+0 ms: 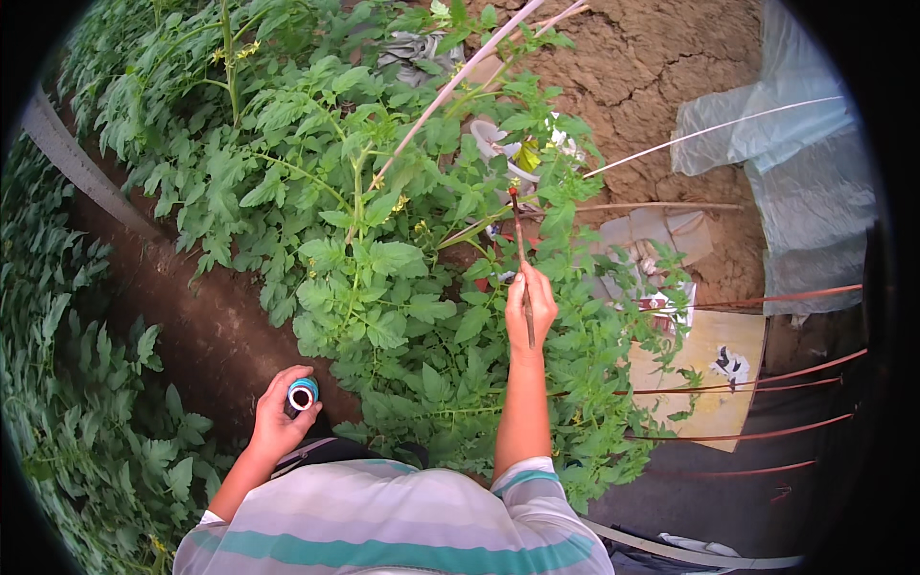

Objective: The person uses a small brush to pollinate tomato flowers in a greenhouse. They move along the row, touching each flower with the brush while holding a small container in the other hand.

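My right hand (530, 307) grips a thin dark brush (521, 237) held out over the leaves. Its red tip (512, 192) is right by a small yellow tomato flower (515, 182); I cannot tell whether they touch. Low on the left, my left hand (282, 413) is wrapped around a small open bottle (302, 394) with a white mouth, a blue band and dark contents. Leafy tomato plants (392, 259) spread out between and beyond both hands. More yellow flowers (399, 204) show on a stem left of the brush.
A pale pink cord (460, 75) slants up through the plants. On the right are cracked soil (640, 65), clear plastic sheeting (812, 208), a yellowish board (708, 359) and several thin reddish rods (783, 431). A dirt path (215, 323) and a grey post (86, 165) lie left.
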A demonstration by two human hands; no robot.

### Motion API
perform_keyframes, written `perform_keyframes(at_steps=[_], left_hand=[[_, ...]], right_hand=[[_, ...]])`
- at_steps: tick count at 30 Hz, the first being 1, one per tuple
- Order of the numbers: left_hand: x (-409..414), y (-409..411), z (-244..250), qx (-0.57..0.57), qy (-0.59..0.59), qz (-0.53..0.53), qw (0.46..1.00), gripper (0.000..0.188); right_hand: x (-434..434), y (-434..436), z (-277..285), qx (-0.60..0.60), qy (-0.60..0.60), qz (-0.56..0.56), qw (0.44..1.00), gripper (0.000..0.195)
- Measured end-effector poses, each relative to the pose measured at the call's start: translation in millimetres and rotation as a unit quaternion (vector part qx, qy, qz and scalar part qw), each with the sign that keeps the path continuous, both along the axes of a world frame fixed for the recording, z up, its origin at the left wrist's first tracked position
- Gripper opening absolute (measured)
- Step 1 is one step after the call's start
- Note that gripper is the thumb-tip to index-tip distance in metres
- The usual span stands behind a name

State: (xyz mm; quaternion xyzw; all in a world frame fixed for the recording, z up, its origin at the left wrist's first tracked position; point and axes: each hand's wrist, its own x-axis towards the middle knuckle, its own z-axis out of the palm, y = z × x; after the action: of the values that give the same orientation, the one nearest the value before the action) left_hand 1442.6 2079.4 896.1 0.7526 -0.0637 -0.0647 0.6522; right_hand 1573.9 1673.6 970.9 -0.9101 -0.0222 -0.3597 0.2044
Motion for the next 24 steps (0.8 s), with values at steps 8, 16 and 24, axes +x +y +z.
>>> perform_keyframes(at_steps=[8, 16, 24], left_hand=[[8.6, -0.2, 0.9, -0.01, 0.005, 0.005, 1.0, 0.058], [9.1, 3.8, -0.4, -0.011, 0.007, -0.003, 1.0, 0.059], [8.6, 4.6, 0.1, -0.002, 0.004, -0.008, 1.0, 0.059]], right_hand=[[-4.2, 11.4, 8.7, 0.02, 0.017, -0.007, 1.0, 0.021], [4.7, 5.5, 17.5, 0.018, -0.016, -0.028, 0.999, 0.021], [24.8, 3.1, 7.1, 0.062, -0.016, -0.012, 0.998, 0.022]])
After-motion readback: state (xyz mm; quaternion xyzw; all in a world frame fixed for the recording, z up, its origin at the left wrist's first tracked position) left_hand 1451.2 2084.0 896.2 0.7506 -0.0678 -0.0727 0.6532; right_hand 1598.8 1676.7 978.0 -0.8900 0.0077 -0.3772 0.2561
